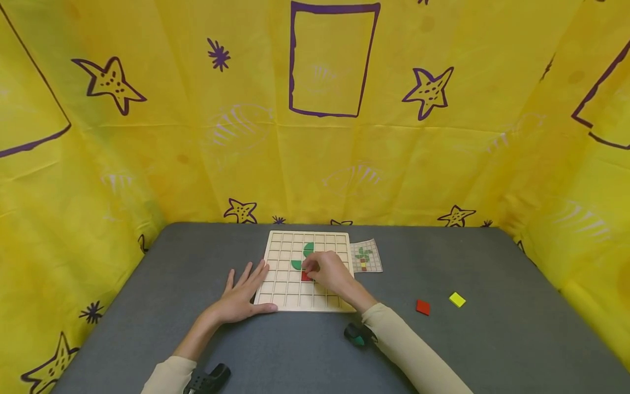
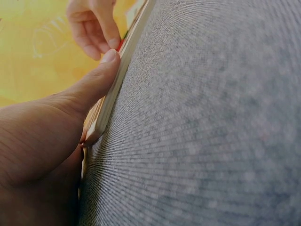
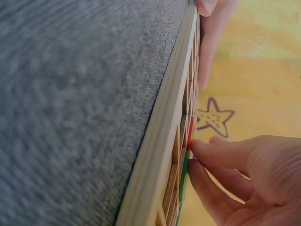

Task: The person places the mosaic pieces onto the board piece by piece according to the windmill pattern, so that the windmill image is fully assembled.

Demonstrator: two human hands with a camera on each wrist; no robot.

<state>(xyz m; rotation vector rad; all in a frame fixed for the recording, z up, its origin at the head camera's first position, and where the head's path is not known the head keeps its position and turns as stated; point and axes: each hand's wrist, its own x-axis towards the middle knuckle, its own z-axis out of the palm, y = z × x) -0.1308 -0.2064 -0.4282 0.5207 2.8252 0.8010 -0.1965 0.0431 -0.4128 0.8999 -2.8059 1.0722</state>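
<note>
A pale wooden grid board (image 1: 290,301) lies on the table, with green curved pieces (image 1: 308,247) and a red square tile (image 1: 305,277) on its squares. My left hand (image 1: 241,300) is spread at the board's near left corner, its thumb along the front edge. Over the middle of the board, my right hand (image 1: 331,270) has its fingers bent, thumb and fingertips close together at the red tile (image 3: 191,129) and a green piece (image 3: 183,176). Whether they pinch either piece or only touch it cannot be made out. Part of the board lies behind this hand.
A printed pattern card (image 1: 373,257) lies against the board's right edge. Farther right on the grey table (image 1: 472,350) are a loose red tile (image 1: 423,307) and a yellow tile (image 1: 457,299). A yellow patterned curtain (image 1: 315,164) hangs behind and at both sides.
</note>
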